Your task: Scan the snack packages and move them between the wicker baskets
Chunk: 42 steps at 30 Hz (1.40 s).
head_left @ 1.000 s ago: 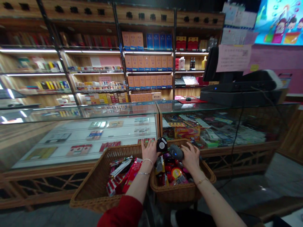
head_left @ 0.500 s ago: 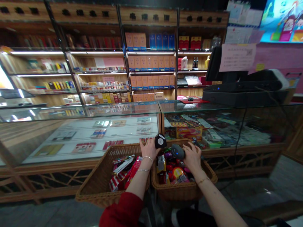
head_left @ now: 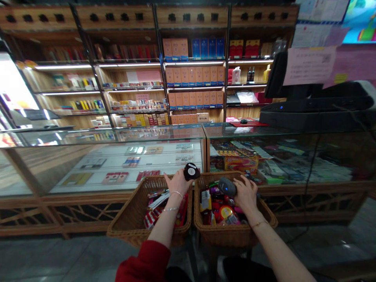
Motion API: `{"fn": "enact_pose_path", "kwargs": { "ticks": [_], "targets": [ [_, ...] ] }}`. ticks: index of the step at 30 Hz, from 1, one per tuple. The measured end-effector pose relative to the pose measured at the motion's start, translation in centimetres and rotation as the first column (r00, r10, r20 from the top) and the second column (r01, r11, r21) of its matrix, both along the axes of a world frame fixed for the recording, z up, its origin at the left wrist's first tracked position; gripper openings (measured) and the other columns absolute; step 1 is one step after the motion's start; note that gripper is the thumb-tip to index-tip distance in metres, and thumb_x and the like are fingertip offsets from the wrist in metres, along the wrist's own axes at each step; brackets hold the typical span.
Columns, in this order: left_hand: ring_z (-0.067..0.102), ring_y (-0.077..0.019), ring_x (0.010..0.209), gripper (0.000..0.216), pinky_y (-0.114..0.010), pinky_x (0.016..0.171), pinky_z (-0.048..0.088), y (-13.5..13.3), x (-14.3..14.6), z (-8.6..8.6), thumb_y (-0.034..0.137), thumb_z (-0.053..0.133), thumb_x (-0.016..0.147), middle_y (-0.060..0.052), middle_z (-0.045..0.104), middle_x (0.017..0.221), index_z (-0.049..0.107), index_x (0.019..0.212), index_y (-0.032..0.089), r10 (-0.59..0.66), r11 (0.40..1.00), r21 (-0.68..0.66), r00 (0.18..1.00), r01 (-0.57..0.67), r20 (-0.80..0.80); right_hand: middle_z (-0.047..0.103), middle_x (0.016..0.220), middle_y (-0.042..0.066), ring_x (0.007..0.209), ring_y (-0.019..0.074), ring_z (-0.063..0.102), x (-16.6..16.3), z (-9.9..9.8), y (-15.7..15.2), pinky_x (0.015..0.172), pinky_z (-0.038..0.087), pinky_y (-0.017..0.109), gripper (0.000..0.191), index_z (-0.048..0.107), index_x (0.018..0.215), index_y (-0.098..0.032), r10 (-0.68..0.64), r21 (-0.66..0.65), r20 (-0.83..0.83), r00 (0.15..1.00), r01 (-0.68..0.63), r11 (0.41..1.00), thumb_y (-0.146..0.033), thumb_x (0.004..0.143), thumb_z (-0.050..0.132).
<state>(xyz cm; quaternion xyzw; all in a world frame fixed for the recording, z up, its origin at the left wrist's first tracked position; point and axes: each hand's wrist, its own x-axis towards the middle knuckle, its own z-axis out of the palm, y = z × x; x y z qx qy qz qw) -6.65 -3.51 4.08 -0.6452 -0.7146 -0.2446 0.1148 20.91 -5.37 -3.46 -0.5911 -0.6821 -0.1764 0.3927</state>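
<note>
The left hand [head_left: 178, 183] grasps a dark packet [head_left: 190, 171] – its round white label facing the camera – near the back rims, where the left basket [head_left: 122, 227] and the right basket [head_left: 232, 237] sit side by side. The right hand [head_left: 246, 192] grips a grey scanner [head_left: 227, 187] (a small blue light glows on it) above colourful packets [head_left: 226, 213] in the right basket.

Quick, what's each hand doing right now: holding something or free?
Left hand: closed, holding a white-labelled dark item.
Right hand: closed, holding a dark grey device with a blue light.
</note>
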Motion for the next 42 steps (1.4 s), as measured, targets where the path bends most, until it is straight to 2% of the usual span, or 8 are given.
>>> {"fn": "enact_pose_path", "kwargs": {
  "ticks": [7, 13, 16, 18, 22, 30, 42],
  "targets": [
    [0.067, -0.0321, 0.108, 0.050, -0.069, 0.115, 0.005, -1.6, -3.8, 0.1, 0.053, 0.061, 0.078, -0.012, 0.071, 0.119, 0.056, 0.118, 0.022, 0.131, 0.989, -0.068, 0.991, -0.130, 0.002, 0.074, 0.114, 0.002, 0.128, 0.0248, 0.045, 0.1, -0.3, 0.0, 0.103, 0.021, 0.045, 0.029, 0.071, 0.092, -0.023, -0.013, 0.003, 0.023, 1.000, 0.013, 1.000, -0.010, 0.078, 0.049],
    [0.064, -0.0326, 0.113, 0.052, -0.071, 0.113, 0.009, -2.6, -5.7, -0.4, 0.053, 0.059, 0.079, -0.014, 0.069, 0.122, 0.055, 0.121, 0.022, 0.210, 0.970, -0.131, 0.977, -0.205, 0.027, 0.074, 0.112, 0.003, 0.127, 0.0248, 0.046, 0.3, -0.5, 0.0, 0.103, 0.021, 0.045, 0.028, 0.071, 0.091, -0.023, -0.012, 0.016, 0.038, 0.999, 0.011, 1.000, -0.011, 0.078, 0.050],
    [0.052, -0.0333, 0.130, 0.059, -0.070, 0.114, 0.012, -2.7, -6.1, -0.8, 0.050, 0.060, 0.079, -0.017, 0.063, 0.131, 0.052, 0.128, 0.019, 0.253, 0.959, -0.129, 0.967, -0.251, 0.003, 0.074, 0.113, 0.003, 0.128, 0.0251, 0.045, 0.3, -0.7, 0.0, 0.103, 0.021, 0.045, 0.026, 0.071, 0.092, -0.023, -0.020, 0.020, 0.054, 0.998, 0.019, 1.000, -0.014, 0.079, 0.050],
    [0.038, -0.0335, 0.141, 0.066, -0.070, 0.114, 0.014, -2.7, -6.1, -1.1, 0.049, 0.060, 0.079, -0.019, 0.053, 0.143, 0.047, 0.136, 0.018, 0.258, 0.959, -0.114, 0.966, -0.259, -0.017, 0.074, 0.114, 0.003, 0.128, 0.0248, 0.044, 0.4, -0.9, 0.1, 0.103, 0.021, 0.046, 0.026, 0.070, 0.093, -0.023, -0.024, 0.024, 0.060, 0.998, 0.022, 0.999, -0.014, 0.078, 0.050],
    [0.022, -0.0362, 0.148, 0.073, -0.074, 0.111, 0.014, -2.4, -6.1, -1.6, 0.052, 0.053, 0.083, -0.019, 0.035, 0.157, 0.037, 0.147, 0.020, 0.250, 0.957, -0.136, 0.967, -0.255, -0.052, 0.074, 0.113, 0.003, 0.128, 0.0247, 0.043, 0.5, -1.2, 0.3, 0.103, 0.021, 0.046, 0.027, 0.070, 0.092, -0.024, -0.023, 0.039, 0.065, 0.998, 0.020, 0.999, -0.014, 0.077, 0.050],
    [0.015, -0.0376, 0.150, 0.076, -0.073, 0.113, 0.009, -2.0, -4.5, -1.6, 0.056, 0.046, 0.086, -0.019, 0.028, 0.160, 0.035, 0.149, 0.015, 0.205, 0.968, -0.122, 0.972, -0.218, -0.113, 0.072, 0.116, 0.004, 0.128, 0.0243, 0.043, 0.4, -0.5, 0.2, 0.103, 0.020, 0.045, 0.027, 0.070, 0.093, -0.023, -0.023, -0.003, 0.020, 1.000, 0.023, 1.000, -0.013, 0.078, 0.049],
    [0.013, -0.0373, 0.150, 0.078, -0.071, 0.115, 0.002, -1.4, 2.2, -1.4, 0.057, 0.049, 0.086, -0.017, 0.025, 0.161, 0.034, 0.150, 0.015, -0.049, 0.989, -0.146, 0.988, 0.027, -0.148, 0.071, 0.121, 0.006, 0.129, 0.0270, 0.044, 0.7, 0.2, 0.1, 0.103, 0.020, 0.045, 0.035, 0.070, 0.102, -0.022, -0.006, -0.012, -0.011, 1.000, 0.006, 1.000, -0.010, 0.074, 0.051]
  ]
}}
